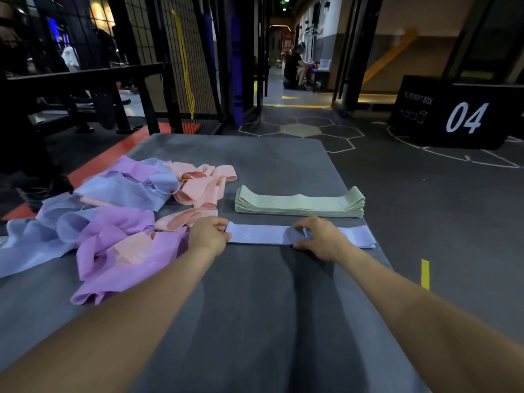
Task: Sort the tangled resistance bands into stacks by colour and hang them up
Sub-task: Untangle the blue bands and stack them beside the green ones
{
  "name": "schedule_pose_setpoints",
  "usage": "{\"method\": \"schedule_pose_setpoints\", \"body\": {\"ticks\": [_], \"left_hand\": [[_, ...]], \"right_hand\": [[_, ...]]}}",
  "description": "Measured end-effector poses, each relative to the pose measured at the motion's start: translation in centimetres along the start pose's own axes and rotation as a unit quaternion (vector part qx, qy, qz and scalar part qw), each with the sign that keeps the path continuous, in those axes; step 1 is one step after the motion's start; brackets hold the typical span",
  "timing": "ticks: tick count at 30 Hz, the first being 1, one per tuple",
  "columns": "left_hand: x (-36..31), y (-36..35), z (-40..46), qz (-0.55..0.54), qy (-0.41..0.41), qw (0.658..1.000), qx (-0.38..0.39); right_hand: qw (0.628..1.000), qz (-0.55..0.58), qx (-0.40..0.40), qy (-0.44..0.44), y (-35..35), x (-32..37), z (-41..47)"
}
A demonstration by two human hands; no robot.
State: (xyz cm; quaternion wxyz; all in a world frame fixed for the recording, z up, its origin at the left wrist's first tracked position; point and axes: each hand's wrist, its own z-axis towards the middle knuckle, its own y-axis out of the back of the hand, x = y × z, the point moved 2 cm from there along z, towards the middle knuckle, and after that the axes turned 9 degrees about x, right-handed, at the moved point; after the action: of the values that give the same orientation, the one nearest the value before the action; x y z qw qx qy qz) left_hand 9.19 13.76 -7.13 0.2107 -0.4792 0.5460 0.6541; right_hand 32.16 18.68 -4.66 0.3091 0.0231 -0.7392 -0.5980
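A flat blue band point(263, 235) lies across the grey mat point(255, 307) in front of me. My left hand point(208, 235) pinches its left end with curled fingers. My right hand point(317, 236) rests on the band's right part, fingers curled over the fabric, and the band's right end sticks out beyond it. Just behind lies a neat stack of green bands point(300, 204). To the left sits a tangled heap of purple bands point(119, 251), blue bands point(122, 188) and pink bands point(198, 182).
A black plyo box point(459, 114) marked 04 stands on the floor at the right. A black wire rack point(181, 52) with a yellow band point(185, 69) and purple bands hanging rises beyond the mat. A person sits far down the corridor point(295, 66).
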Motion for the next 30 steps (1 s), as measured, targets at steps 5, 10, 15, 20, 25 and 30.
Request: {"method": "schedule_pose_setpoints", "body": {"ticks": [5, 10, 15, 20, 25, 30], "left_hand": [[0.0, 0.3, 0.0, -0.004, 0.006, 1.000, 0.006], [-1.2, 2.0, -0.6, 0.029, -0.053, 0.998, 0.018], [-1.7, 7.3, -1.1, 0.052, -0.095, 0.994, -0.007], [0.0, 13.9, -0.7, 0.131, -0.115, 0.982, -0.076], [2.7, 19.0, 0.8, 0.162, -0.103, 0.977, -0.092], [5.3, 21.7, 2.4, 0.158, -0.081, 0.977, -0.117]], "right_hand": [[0.999, -0.021, 0.023, -0.019, 0.1, 0.6, 0.2], [1.000, -0.025, 0.000, 0.014, 0.4, 4.0, 0.7], [0.999, -0.010, -0.023, 0.048, 0.2, 9.3, 2.5], [0.996, 0.017, -0.028, 0.078, -1.0, 15.7, 5.5], [0.989, 0.045, -0.044, 0.136, -2.7, 21.8, 8.2], [0.987, 0.061, -0.044, 0.145, -5.1, 26.3, 12.1]]}}
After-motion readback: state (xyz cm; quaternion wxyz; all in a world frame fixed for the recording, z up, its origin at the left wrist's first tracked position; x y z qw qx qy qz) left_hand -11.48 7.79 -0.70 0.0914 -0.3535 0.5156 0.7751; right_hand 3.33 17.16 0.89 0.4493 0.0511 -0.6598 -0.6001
